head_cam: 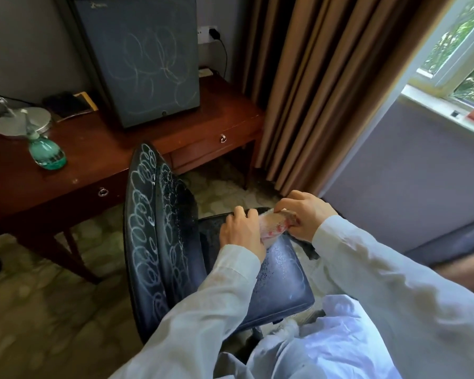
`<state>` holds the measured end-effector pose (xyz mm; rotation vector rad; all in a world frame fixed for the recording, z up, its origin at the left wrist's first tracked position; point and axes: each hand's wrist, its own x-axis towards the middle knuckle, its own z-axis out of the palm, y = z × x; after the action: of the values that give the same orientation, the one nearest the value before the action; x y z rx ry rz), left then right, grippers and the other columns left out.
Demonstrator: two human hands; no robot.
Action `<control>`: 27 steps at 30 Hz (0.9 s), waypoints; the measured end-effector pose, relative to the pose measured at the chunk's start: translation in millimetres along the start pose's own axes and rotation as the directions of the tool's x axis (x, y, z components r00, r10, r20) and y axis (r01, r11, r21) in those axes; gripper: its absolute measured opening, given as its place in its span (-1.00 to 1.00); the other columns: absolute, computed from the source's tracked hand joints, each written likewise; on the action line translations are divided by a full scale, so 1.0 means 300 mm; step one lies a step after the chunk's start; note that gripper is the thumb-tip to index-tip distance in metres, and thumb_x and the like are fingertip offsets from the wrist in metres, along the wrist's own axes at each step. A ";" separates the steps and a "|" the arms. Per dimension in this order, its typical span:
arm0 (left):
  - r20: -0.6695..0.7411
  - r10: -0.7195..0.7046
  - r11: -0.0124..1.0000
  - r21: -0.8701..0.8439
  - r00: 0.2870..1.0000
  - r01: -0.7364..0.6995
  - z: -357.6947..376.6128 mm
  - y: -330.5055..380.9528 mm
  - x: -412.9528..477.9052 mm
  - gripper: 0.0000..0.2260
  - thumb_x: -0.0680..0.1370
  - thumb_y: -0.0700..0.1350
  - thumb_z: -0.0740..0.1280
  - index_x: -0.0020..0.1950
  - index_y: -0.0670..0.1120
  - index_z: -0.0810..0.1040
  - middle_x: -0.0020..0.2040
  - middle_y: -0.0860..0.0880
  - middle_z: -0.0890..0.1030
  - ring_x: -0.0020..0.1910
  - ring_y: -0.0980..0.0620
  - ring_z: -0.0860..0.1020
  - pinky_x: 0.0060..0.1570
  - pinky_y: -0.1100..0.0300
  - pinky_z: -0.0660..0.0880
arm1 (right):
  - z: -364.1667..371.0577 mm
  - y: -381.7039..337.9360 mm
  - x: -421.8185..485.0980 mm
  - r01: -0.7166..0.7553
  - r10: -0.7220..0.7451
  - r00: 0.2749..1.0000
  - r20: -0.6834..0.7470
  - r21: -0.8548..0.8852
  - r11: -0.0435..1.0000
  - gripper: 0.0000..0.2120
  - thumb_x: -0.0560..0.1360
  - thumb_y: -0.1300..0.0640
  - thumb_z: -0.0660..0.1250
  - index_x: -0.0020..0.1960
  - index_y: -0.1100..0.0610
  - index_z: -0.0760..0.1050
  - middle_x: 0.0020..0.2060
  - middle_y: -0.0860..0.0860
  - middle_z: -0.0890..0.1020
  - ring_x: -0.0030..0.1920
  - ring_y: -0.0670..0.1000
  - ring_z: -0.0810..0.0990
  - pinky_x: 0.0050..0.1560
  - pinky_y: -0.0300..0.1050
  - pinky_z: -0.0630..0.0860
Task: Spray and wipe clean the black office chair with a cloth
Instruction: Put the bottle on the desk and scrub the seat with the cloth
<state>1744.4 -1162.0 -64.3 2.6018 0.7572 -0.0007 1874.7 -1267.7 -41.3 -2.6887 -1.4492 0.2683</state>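
Observation:
The black office chair (159, 231) stands in the middle, its backrest covered in white chalk loops and its seat (282, 280) wet with droplets. Over the far part of the seat both hands hold a pale cloth with pink marks (274, 224). My left hand (241, 231) grips the cloth's near end with curled fingers. My right hand (307, 214) pinches its other end. A green spray bottle (46, 151) stands on the wooden desk (99, 160) at the left, apart from both hands.
A dark mini fridge (140, 58) with chalk scribbles stands on the desk, next to a lamp base (22, 121). Brown curtains (326, 77) and a window (460, 50) are at the right. Patterned carpet (52, 310) surrounds the chair.

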 end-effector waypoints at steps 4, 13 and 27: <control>0.021 -0.042 0.999 -0.007 0.999 0.042 0.054 0.019 0.024 -0.57 0.46 -0.08 0.45 0.23 -0.07 0.34 0.22 -0.11 0.37 0.20 -0.12 0.41 0.11 0.06 0.41 | 0.037 0.050 0.035 0.043 -0.043 0.999 0.031 -0.012 0.999 -0.58 0.38 0.17 0.38 0.21 -0.09 0.52 0.08 0.02 0.48 0.13 0.13 0.48 -0.15 -0.07 0.49; 0.053 -0.173 0.985 0.008 0.983 0.173 0.272 0.122 0.174 -0.64 0.49 -0.12 0.38 0.22 -0.07 0.34 0.20 -0.10 0.35 0.17 -0.12 0.42 0.03 0.09 0.40 | 0.174 0.292 0.161 0.172 -0.170 0.976 0.137 -0.003 0.985 -0.58 0.41 0.13 0.38 0.24 -0.11 0.49 0.10 0.02 0.46 0.16 0.12 0.46 -0.10 -0.08 0.50; 0.114 -0.401 0.916 0.047 0.909 0.398 0.762 0.188 0.464 -0.66 0.53 -0.14 0.30 0.28 -0.02 0.33 0.26 -0.02 0.32 0.27 -0.05 0.34 0.12 0.10 0.41 | 0.604 0.690 0.390 0.314 -0.313 0.894 0.320 0.052 0.948 -0.57 0.50 0.11 0.27 0.34 -0.12 0.34 0.17 0.02 0.37 0.23 0.11 0.36 0.01 0.03 0.54</control>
<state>1918.3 -1225.5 -265.5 2.3918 1.2352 -0.2890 2073.6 -1287.0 -263.8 -2.4372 -1.9406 0.7131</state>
